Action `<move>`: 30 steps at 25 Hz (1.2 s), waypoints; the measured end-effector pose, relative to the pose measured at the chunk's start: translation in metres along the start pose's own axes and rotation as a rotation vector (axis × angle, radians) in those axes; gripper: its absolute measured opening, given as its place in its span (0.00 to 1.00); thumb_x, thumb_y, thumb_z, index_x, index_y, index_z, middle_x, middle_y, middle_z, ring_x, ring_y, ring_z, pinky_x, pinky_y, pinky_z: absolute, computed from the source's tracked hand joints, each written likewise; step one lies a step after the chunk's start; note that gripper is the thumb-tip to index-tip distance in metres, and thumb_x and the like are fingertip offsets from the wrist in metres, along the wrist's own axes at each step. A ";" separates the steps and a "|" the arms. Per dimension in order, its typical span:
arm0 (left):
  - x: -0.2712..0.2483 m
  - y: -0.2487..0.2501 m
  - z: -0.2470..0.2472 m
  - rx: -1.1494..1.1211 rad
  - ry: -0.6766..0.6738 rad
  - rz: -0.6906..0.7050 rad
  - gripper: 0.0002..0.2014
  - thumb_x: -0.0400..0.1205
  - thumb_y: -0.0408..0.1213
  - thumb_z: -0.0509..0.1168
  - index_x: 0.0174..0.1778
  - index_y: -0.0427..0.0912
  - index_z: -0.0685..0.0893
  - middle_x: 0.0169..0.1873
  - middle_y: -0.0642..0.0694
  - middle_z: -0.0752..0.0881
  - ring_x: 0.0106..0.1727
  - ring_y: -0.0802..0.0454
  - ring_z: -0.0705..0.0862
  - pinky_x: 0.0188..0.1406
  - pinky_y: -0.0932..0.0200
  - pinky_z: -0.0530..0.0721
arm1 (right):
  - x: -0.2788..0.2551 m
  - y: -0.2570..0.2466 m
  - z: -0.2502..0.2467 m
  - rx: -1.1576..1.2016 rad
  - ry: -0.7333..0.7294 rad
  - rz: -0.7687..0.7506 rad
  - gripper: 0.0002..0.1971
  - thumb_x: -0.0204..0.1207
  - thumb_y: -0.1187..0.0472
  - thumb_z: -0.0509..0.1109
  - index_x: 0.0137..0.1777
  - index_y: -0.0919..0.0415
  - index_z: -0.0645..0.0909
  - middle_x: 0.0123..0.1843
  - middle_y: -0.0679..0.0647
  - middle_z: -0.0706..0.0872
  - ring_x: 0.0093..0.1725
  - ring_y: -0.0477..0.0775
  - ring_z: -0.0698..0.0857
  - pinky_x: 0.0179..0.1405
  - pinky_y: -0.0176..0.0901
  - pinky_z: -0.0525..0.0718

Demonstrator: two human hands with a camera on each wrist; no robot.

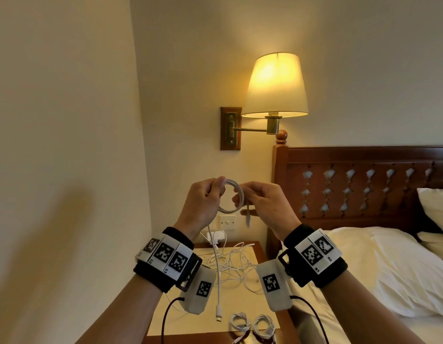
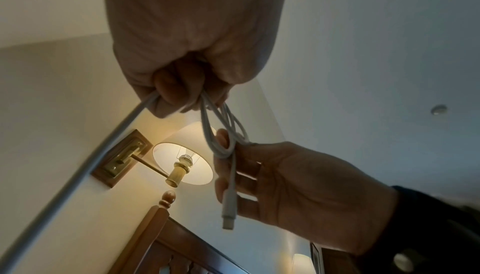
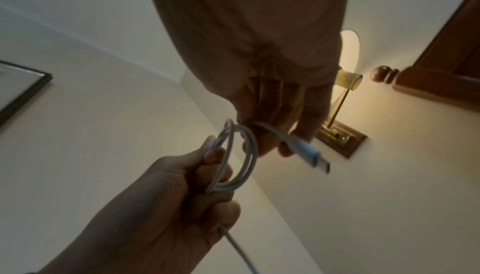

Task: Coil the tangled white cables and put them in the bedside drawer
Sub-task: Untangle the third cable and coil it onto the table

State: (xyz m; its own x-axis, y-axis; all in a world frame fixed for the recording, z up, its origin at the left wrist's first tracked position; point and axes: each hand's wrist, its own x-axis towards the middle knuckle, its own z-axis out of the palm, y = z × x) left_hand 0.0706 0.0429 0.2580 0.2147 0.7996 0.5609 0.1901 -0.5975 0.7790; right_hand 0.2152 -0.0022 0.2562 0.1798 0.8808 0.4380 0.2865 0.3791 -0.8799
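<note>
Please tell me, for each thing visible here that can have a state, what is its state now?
Left hand: grips the coil.
Right hand: pinches the coil.
Held cable coil: partly wound, one end hanging.
Two finished coils: wound, on the nightstand.
Loose cables: tangled.
Wall lamp: lit.

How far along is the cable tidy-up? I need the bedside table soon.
Done: two coiled cables lie at the bedside table's front edge. In hand: left hand and right hand hold a part-wound coil, its tail still hanging. Left: a loose tangle on the table; no drawer is in view.
</note>
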 end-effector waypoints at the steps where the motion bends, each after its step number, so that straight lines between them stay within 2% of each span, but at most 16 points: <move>1: 0.000 -0.002 0.000 0.005 0.009 0.005 0.22 0.88 0.47 0.56 0.46 0.30 0.85 0.33 0.43 0.78 0.36 0.52 0.74 0.34 0.65 0.72 | 0.000 0.001 -0.004 -0.081 0.005 -0.011 0.10 0.84 0.62 0.65 0.50 0.62 0.88 0.42 0.58 0.92 0.44 0.55 0.89 0.48 0.50 0.88; 3: 0.001 -0.006 0.000 0.032 0.027 0.022 0.22 0.88 0.46 0.56 0.44 0.31 0.84 0.31 0.44 0.78 0.35 0.53 0.73 0.32 0.68 0.71 | -0.001 0.002 -0.011 -0.273 0.004 -0.021 0.07 0.81 0.60 0.69 0.47 0.60 0.89 0.39 0.53 0.91 0.38 0.46 0.87 0.44 0.44 0.86; 5: 0.001 -0.009 0.001 0.073 0.046 0.041 0.21 0.88 0.46 0.56 0.40 0.34 0.84 0.29 0.47 0.78 0.33 0.54 0.73 0.33 0.64 0.72 | 0.000 0.004 -0.014 -0.323 -0.037 0.038 0.08 0.80 0.59 0.71 0.45 0.61 0.89 0.37 0.51 0.90 0.32 0.41 0.83 0.37 0.38 0.82; 7: 0.002 -0.013 0.001 0.103 0.058 0.065 0.20 0.88 0.45 0.56 0.34 0.42 0.81 0.27 0.50 0.77 0.30 0.55 0.72 0.34 0.59 0.72 | 0.002 0.005 -0.014 -0.202 -0.058 0.143 0.10 0.81 0.59 0.69 0.46 0.67 0.87 0.35 0.55 0.87 0.29 0.46 0.80 0.31 0.39 0.81; 9: 0.001 -0.016 0.004 0.164 0.072 0.098 0.20 0.88 0.45 0.57 0.28 0.50 0.75 0.23 0.53 0.75 0.26 0.56 0.70 0.29 0.60 0.69 | 0.003 0.001 -0.014 -0.022 -0.017 0.219 0.12 0.83 0.61 0.67 0.47 0.72 0.84 0.34 0.59 0.84 0.27 0.49 0.81 0.28 0.38 0.82; 11: 0.000 -0.021 0.008 0.193 0.086 0.107 0.20 0.88 0.45 0.56 0.27 0.52 0.73 0.22 0.53 0.74 0.24 0.56 0.68 0.27 0.60 0.68 | 0.000 -0.006 -0.009 0.185 0.028 0.239 0.10 0.84 0.64 0.65 0.49 0.73 0.82 0.33 0.61 0.86 0.27 0.50 0.86 0.31 0.37 0.87; 14: 0.002 -0.024 0.013 0.137 0.097 0.080 0.20 0.89 0.45 0.56 0.29 0.48 0.76 0.22 0.51 0.74 0.24 0.55 0.67 0.27 0.58 0.68 | -0.007 -0.006 0.005 0.420 0.076 0.192 0.08 0.84 0.67 0.63 0.53 0.73 0.80 0.36 0.62 0.90 0.38 0.56 0.92 0.44 0.44 0.92; 15: 0.003 -0.023 0.014 0.105 0.102 0.055 0.20 0.89 0.45 0.55 0.30 0.45 0.78 0.23 0.51 0.74 0.25 0.56 0.67 0.27 0.59 0.68 | -0.009 -0.001 0.011 0.372 0.103 0.127 0.06 0.83 0.67 0.65 0.53 0.71 0.80 0.37 0.61 0.91 0.40 0.57 0.93 0.47 0.47 0.91; 16: 0.003 -0.022 0.013 0.066 0.105 0.026 0.20 0.89 0.45 0.55 0.33 0.42 0.79 0.24 0.50 0.74 0.26 0.56 0.68 0.28 0.61 0.68 | -0.012 0.006 0.015 0.220 0.145 0.032 0.04 0.81 0.67 0.68 0.51 0.68 0.82 0.37 0.59 0.91 0.38 0.54 0.92 0.46 0.47 0.91; 18: 0.002 -0.018 0.013 -0.033 0.084 -0.054 0.20 0.89 0.47 0.55 0.35 0.41 0.80 0.25 0.49 0.73 0.27 0.56 0.67 0.27 0.62 0.67 | -0.014 0.020 0.018 -0.204 0.236 -0.188 0.03 0.77 0.62 0.74 0.43 0.59 0.85 0.33 0.48 0.88 0.30 0.45 0.87 0.36 0.39 0.87; 20: -0.003 -0.016 0.015 -0.158 0.029 -0.150 0.20 0.88 0.49 0.56 0.33 0.43 0.78 0.23 0.51 0.70 0.25 0.55 0.65 0.27 0.58 0.66 | -0.011 0.026 0.016 -0.451 0.302 -0.288 0.06 0.73 0.56 0.77 0.37 0.52 0.84 0.29 0.41 0.83 0.28 0.42 0.81 0.28 0.29 0.77; 22: -0.006 -0.013 0.017 -0.284 -0.017 -0.233 0.21 0.88 0.49 0.55 0.31 0.45 0.77 0.23 0.52 0.69 0.25 0.56 0.64 0.26 0.58 0.66 | -0.006 0.027 0.015 -0.454 0.349 -0.298 0.09 0.71 0.55 0.78 0.35 0.51 0.80 0.32 0.42 0.82 0.30 0.41 0.78 0.28 0.29 0.72; 24: -0.007 -0.009 0.017 -0.368 -0.054 -0.267 0.21 0.88 0.49 0.55 0.30 0.46 0.76 0.23 0.53 0.69 0.24 0.57 0.65 0.26 0.60 0.67 | 0.002 0.030 0.016 -0.356 0.375 -0.332 0.10 0.71 0.60 0.77 0.39 0.53 0.77 0.41 0.46 0.84 0.39 0.43 0.81 0.35 0.33 0.77; 26: -0.007 -0.005 0.016 -0.392 -0.073 -0.269 0.21 0.89 0.49 0.54 0.30 0.46 0.75 0.23 0.54 0.69 0.25 0.57 0.65 0.27 0.60 0.68 | 0.007 0.030 0.016 -0.193 0.304 -0.325 0.11 0.72 0.65 0.74 0.46 0.55 0.74 0.49 0.48 0.87 0.49 0.45 0.86 0.48 0.38 0.84; 28: -0.006 -0.004 0.013 -0.391 -0.052 -0.273 0.21 0.88 0.49 0.55 0.30 0.46 0.76 0.23 0.53 0.70 0.25 0.57 0.67 0.27 0.60 0.68 | 0.007 0.026 0.014 -0.059 0.164 -0.272 0.09 0.77 0.66 0.71 0.51 0.57 0.74 0.46 0.52 0.91 0.48 0.48 0.90 0.52 0.44 0.88; 30: -0.002 -0.006 0.008 -0.378 -0.019 -0.278 0.20 0.88 0.49 0.55 0.31 0.46 0.77 0.24 0.52 0.71 0.25 0.57 0.67 0.27 0.60 0.68 | 0.005 0.020 0.007 -0.029 0.015 -0.236 0.09 0.80 0.65 0.70 0.56 0.58 0.74 0.44 0.55 0.92 0.46 0.50 0.91 0.52 0.43 0.87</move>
State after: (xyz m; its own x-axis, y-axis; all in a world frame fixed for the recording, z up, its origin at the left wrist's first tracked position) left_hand 0.0764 0.0441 0.2499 0.2237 0.9227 0.3141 -0.1189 -0.2940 0.9484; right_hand 0.2152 0.0119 0.2398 0.1185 0.7646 0.6336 0.3491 0.5652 -0.7474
